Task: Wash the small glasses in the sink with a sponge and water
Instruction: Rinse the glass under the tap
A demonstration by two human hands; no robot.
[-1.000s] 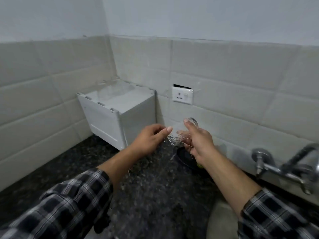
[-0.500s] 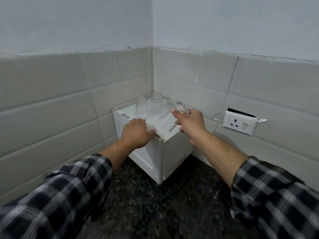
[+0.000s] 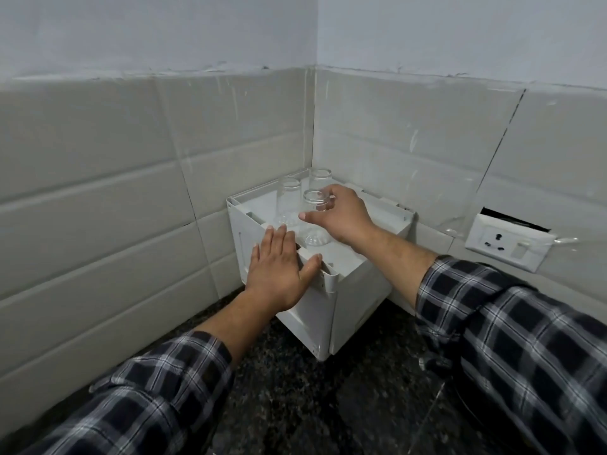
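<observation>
Three small clear glasses stand upside down on top of a white plastic box [image 3: 348, 300] in the tiled corner. Two of them, one glass [image 3: 289, 205] on the left and another glass [image 3: 320, 178] behind, stand free. My right hand [image 3: 338, 215] holds the front glass [image 3: 313, 231], thumb in front and fingers curled behind its upper part, with the glass resting on the box top. My left hand [image 3: 279, 274] lies flat with straight fingers on the box's near corner. No sink, sponge or tap is in view.
A dark speckled stone counter [image 3: 295, 389] runs below the box. Grey tiled walls meet right behind it. A white wall socket [image 3: 509, 244] sits on the right wall, with a gap above its plate.
The view swung left from the tap to the corner box. My right hand carried the glass there and stood it upside down beside the other two. My left hand flattened on the box corner.
</observation>
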